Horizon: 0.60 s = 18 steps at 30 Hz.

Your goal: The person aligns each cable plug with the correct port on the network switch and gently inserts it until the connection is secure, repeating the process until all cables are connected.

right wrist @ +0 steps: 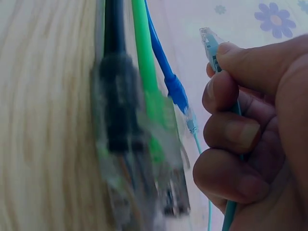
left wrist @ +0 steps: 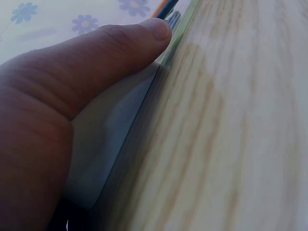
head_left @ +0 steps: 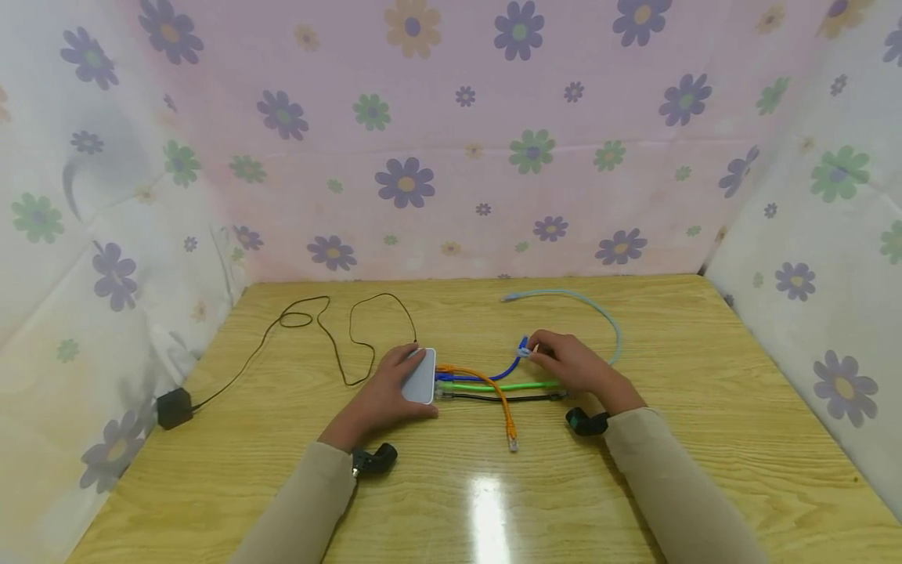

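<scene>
A small white box (head_left: 420,380), which looks like a network switch, lies on the table with my left hand (head_left: 380,393) gripping it between thumb and fingers. From its right side run an orange network cable (head_left: 503,399), a blue one (head_left: 486,379), a green one (head_left: 521,386) and a black one (head_left: 486,398). My right hand (head_left: 572,362) pinches a light blue network cable (head_left: 601,309) just behind its clear plug (right wrist: 207,38). In the head view this plug is close to the blue cable's free end. The green and black plugs lie below the right hand.
A black power adapter (head_left: 174,408) sits at the table's left edge, its thin cord (head_left: 327,329) looping over to the white box. The light blue cable's other end (head_left: 509,298) lies toward the back. Flowered cloth (head_left: 451,196) encloses the wooden table (head_left: 395,501) on three sides.
</scene>
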Available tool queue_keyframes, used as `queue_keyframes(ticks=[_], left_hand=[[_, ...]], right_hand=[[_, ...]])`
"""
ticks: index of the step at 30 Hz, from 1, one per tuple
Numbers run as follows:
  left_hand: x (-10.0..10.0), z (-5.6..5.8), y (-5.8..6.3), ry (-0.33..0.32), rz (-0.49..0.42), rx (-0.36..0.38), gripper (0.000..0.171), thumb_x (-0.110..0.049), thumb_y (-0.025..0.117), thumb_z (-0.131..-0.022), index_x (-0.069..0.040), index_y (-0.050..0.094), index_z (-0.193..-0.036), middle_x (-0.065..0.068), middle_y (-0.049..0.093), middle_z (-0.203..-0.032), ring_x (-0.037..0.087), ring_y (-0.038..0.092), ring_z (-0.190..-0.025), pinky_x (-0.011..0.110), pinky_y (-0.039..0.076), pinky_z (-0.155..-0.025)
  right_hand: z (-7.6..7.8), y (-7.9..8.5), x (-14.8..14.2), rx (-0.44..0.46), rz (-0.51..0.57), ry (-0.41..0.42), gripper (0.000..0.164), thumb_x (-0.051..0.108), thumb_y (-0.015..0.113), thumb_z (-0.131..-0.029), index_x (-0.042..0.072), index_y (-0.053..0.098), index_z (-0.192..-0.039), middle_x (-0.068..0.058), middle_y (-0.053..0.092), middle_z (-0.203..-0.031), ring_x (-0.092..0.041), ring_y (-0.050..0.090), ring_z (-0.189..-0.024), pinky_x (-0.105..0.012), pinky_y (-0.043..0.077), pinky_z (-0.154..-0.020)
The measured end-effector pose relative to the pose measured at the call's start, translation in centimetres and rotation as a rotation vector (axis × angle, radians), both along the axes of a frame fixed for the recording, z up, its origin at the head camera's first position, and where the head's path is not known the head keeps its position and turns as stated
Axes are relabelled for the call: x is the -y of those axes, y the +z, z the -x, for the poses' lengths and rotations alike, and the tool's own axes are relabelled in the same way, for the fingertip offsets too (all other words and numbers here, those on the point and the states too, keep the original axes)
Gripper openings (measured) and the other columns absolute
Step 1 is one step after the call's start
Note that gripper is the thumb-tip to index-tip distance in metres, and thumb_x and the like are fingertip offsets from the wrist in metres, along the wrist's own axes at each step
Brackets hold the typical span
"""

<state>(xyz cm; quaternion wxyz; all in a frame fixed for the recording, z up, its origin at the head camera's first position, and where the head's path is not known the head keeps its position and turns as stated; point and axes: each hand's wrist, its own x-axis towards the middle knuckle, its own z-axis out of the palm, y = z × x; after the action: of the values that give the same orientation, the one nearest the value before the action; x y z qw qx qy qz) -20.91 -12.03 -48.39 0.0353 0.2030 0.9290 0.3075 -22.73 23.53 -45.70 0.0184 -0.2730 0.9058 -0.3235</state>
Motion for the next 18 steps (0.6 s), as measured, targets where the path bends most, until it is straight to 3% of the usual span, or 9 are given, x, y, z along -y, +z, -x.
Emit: queue_keyframes(ticks=[18], left_hand=[[0.1, 0.2, -0.4, -0.011, -0.006, -0.014, 0.108, -0.058, 0.083, -0.065, -0.025, 0.030, -0.154, 0.000, 0.018, -0.161, 0.028, 0.034, -0.137, 0.041, 0.045, -0.093]], right_hand=[[0.5, 0.5, 3.0, 0.042, 0.023, 0.000, 0.015, 0.024, 0.052, -0.101, 0.015, 0.060, -0.110, -0.005, 0.067, -0.090, -0.012, 0.053, -0.070, -0.031, 0.043, -0.065]])
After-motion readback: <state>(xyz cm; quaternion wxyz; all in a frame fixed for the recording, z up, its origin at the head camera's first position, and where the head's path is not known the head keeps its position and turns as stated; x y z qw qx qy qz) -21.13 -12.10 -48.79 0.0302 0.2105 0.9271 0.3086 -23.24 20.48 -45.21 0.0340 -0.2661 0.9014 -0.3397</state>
